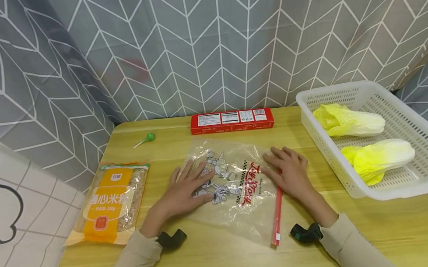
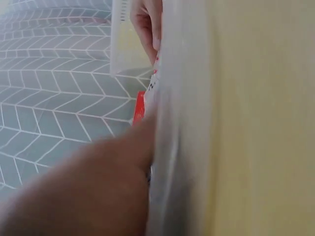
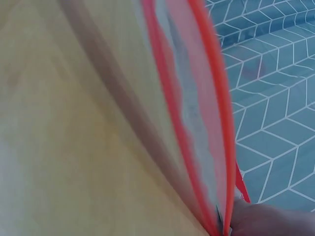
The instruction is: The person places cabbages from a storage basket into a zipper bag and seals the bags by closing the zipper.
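Note:
A clear zip bag (image 1: 224, 220) with cartoon figures and red lettering lies in the middle of the wooden table. My left hand (image 1: 183, 194) rests on its printed left part, fingers spread. Over the right side, my right hand (image 1: 291, 173) touches the bag beside the red zip strip (image 1: 278, 214), its fingers fairly straight. Seen from the right wrist, two red strips (image 3: 224, 98) along the bag's mouth stand apart and come together near the hand. The left wrist view shows the bag's edge (image 2: 170, 123) close up, with the right hand (image 2: 147, 22) beyond.
At the left lies an orange-labelled food packet (image 1: 107, 203). Behind it is a green lollipop (image 1: 150, 137), and a red box (image 1: 231, 121) stands at the back edge. The white basket (image 1: 331, 173) at the right contains two cabbages (image 1: 363, 123). A patterned curtain (image 1: 203, 42) hangs behind.

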{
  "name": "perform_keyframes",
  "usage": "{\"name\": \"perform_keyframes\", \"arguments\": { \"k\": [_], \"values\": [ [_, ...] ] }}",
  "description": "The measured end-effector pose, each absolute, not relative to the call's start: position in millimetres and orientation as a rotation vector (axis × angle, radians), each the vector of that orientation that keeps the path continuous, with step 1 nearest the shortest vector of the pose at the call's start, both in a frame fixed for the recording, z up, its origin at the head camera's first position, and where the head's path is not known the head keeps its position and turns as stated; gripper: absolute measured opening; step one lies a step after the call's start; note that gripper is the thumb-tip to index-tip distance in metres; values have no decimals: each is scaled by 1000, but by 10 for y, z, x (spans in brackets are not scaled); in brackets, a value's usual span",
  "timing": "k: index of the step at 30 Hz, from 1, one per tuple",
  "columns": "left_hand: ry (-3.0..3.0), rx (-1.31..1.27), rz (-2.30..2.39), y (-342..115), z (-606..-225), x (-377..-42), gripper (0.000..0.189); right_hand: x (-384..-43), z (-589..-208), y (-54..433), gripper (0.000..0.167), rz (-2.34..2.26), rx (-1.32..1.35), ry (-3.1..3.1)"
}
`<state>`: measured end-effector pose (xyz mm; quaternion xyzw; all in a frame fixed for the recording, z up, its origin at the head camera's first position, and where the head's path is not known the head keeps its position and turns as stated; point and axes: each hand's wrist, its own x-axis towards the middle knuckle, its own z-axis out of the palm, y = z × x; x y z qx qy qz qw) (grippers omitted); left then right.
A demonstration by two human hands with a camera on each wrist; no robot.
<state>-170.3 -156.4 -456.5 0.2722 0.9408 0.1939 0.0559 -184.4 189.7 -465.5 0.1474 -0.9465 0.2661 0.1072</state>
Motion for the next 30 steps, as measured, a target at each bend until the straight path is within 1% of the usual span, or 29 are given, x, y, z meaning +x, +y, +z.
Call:
{"name": "perform_keyframes", "arguments": {
  "k": [3, 5, 11, 15, 21, 30],
  "values": [
    [2918, 835, 594, -1540, -4611, -1721, 52, -1848, -4664, 1892, 38, 805, 458, -2718],
    [2958, 837, 618, -1519, -4635, -1731, 46, -1851, -4671, 1887, 32, 808, 470, -2682],
    [3033, 865, 759, -1467, -4668, -1744, 33, -1870, -4682, 1873, 22, 858, 505, -2598],
    [3084, 883, 823, -1440, -4680, -1734, 27, -1881, -4686, 1869, 19, 916, 528, -2537],
    [3157, 839, 898, -1359, -4706, -1699, 24, -1905, -4686, 1877, 16, 983, 555, -2368],
    [3232, 832, 1019, -1267, -4674, -1619, 21, -1930, -4685, 1852, 17, 1016, 533, -2219]
  ]
}}
